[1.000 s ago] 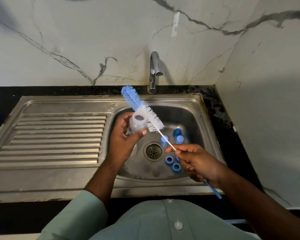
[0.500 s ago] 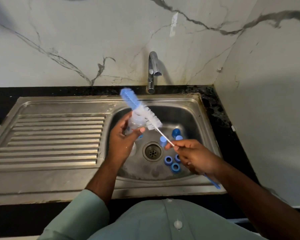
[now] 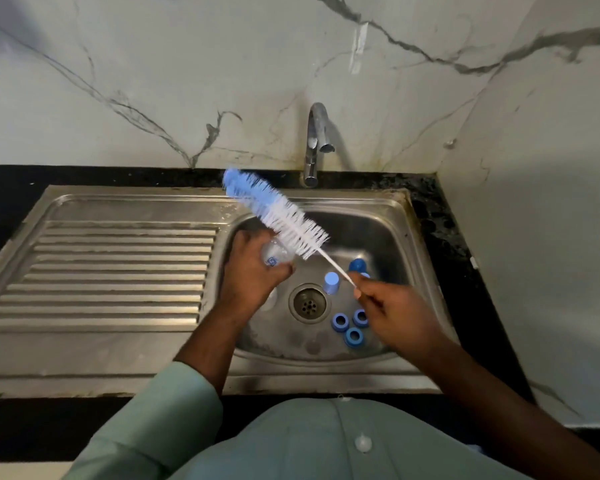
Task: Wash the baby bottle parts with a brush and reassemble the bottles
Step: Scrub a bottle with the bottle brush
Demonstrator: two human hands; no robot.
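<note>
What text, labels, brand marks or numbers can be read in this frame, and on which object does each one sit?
No text in this frame is legible.
Blue print on the clear bottle gripped by the left hand: too small and blurred to read.
Bottle brush, blue rings, blue caps, tap, sink: no markings visible.

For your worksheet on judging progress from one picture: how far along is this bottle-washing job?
Done: the bottles are taken apart; blue rings and caps lie loose in the sink. In hand: the left hand grips a clear bottle; the right hand pinches the brush by its wire, bristles outside against the bottle. Left: brushing the loose parts, all reassembly. The tap shows no water.
</note>
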